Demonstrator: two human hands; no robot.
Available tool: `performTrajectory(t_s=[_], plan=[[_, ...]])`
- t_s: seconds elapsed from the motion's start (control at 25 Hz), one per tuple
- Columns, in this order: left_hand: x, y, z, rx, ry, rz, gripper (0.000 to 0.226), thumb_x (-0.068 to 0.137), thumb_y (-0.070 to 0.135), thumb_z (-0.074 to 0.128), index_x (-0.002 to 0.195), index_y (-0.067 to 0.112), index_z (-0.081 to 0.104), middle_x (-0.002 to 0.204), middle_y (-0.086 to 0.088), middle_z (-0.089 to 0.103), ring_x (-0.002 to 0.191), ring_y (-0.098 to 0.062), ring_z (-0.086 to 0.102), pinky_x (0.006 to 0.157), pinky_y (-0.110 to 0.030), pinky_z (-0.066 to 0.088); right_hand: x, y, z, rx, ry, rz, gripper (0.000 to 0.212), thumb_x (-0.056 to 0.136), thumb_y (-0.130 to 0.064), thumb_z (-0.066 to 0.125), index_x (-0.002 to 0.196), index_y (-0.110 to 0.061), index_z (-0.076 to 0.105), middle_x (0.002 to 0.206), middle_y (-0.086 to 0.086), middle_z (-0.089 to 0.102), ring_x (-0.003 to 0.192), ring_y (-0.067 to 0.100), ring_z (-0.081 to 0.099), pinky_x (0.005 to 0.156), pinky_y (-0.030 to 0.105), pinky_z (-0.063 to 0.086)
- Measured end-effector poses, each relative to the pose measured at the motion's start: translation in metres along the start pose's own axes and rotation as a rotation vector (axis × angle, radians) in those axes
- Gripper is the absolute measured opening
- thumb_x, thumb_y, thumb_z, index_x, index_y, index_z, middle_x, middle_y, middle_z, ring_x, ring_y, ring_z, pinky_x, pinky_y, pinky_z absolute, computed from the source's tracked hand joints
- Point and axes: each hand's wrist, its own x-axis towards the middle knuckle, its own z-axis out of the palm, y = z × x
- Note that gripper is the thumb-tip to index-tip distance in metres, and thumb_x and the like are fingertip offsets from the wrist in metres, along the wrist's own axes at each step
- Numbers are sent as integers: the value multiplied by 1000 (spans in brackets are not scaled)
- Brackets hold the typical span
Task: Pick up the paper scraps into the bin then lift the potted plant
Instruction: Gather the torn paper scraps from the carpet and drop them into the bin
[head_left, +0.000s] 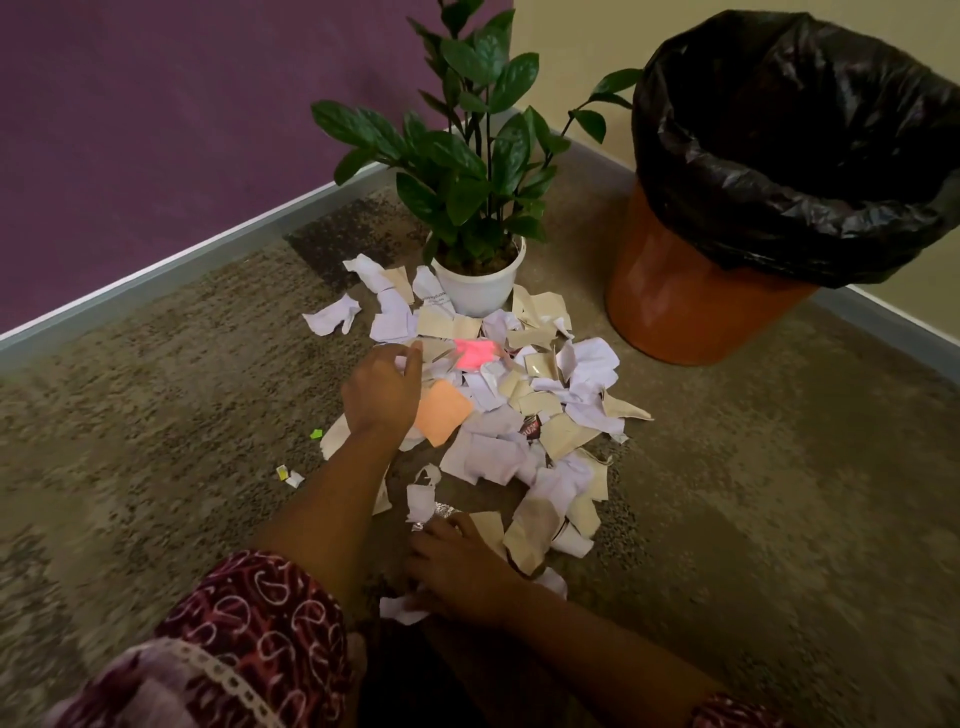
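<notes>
A heap of torn paper scraps (524, 415), white, cream, orange and pink, covers the carpet in front of a potted plant (480, 283) in a white pot. An orange bin (691, 291) lined with a black bag stands to the right of the plant. My left hand (382, 392) rests palm down on the left side of the heap, fingers curled over scraps beside an orange piece (444, 410). My right hand (462, 564) lies on the near edge of the heap, fingers spread over white and cream scraps. Whether either hand grips paper is hidden.
A purple wall with a grey skirting board (171, 260) runs along the left, a cream wall (576, 47) behind the bin. Small stray bits (289, 475) lie on the carpet left of the heap. Mottled brown carpet (779, 493) stretches to the right.
</notes>
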Motion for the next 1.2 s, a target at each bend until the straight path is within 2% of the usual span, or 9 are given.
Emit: performTrajectory(t_s=[0.08, 0.2, 0.32, 0.4, 0.52, 0.68, 0.88, 1.08, 1.2], plan=[[10, 7, -11, 70, -12, 83, 44, 97, 44, 44, 116, 11, 66, 121, -13, 67, 107, -29, 65, 90, -39, 51, 3, 7, -14, 137, 74, 119, 41, 93, -44, 43, 109, -12, 63, 124, 11, 56, 122, 29, 44, 108, 48, 25], [38, 29, -34, 166, -74, 159, 46, 97, 48, 40, 120, 15, 63, 124, -12, 65, 109, -30, 63, 95, -40, 51, 7, 32, -40, 307, 433, 388, 24, 91, -34, 53, 97, -17, 68, 113, 3, 64, 109, 20, 52, 102, 41, 36], [69, 56, -56, 156, -196, 86, 48, 99, 46, 36, 123, 11, 59, 119, -18, 65, 102, -34, 65, 93, -45, 53, 14, 53, -58, 308, 661, 592, 23, 91, -29, 58, 111, -19, 64, 117, 1, 64, 111, 20, 53, 96, 33, 37], [89, 67, -71, 153, -258, 53, 47, 100, 41, 36, 118, 4, 59, 109, -18, 65, 95, -33, 66, 88, -40, 54, 21, 54, -62, 286, 650, 606, 34, 91, -32, 57, 123, -20, 57, 128, 2, 59, 118, 21, 51, 98, 35, 38], [122, 73, -96, 228, -322, 46, 37, 101, 32, 40, 99, 2, 62, 95, -14, 58, 78, -24, 59, 66, -30, 48, 36, 40, -55, 203, 479, 485, 45, 93, -36, 51, 136, -24, 44, 141, 5, 47, 130, 24, 43, 107, 41, 32], [152, 55, -111, 388, -371, 81, 38, 102, 29, 38, 117, 3, 61, 97, -11, 55, 85, -22, 52, 65, -25, 41, 58, 24, -31, 88, 218, 356, 57, 95, -42, 45, 146, -31, 23, 158, 9, 18, 145, 34, 15, 114, 57, 15], [145, 4, -71, 287, -327, 26, 41, 101, 32, 37, 115, 2, 61, 114, -19, 65, 94, -32, 61, 79, -36, 47, 75, 44, -15, -128, 153, 215, 55, 98, -36, 42, 148, -37, 18, 161, 7, 6, 148, 36, 1, 114, 62, -1], [103, -32, -27, 132, -159, -86, 43, 100, 33, 40, 126, 3, 57, 130, -19, 59, 118, -34, 57, 103, -39, 43, 66, 83, -32, -154, 270, 506, 63, 97, -33, 45, 149, -38, 9, 161, 7, -2, 147, 34, -8, 113, 55, -11], [85, -43, -7, 253, -161, -59, 43, 101, 32, 37, 130, 5, 55, 133, -15, 58, 120, -30, 56, 106, -39, 44, 67, 80, -47, -2, 501, 739, 50, 97, -30, 47, 145, -32, 32, 159, 9, 17, 148, 35, 8, 116, 56, 3]])
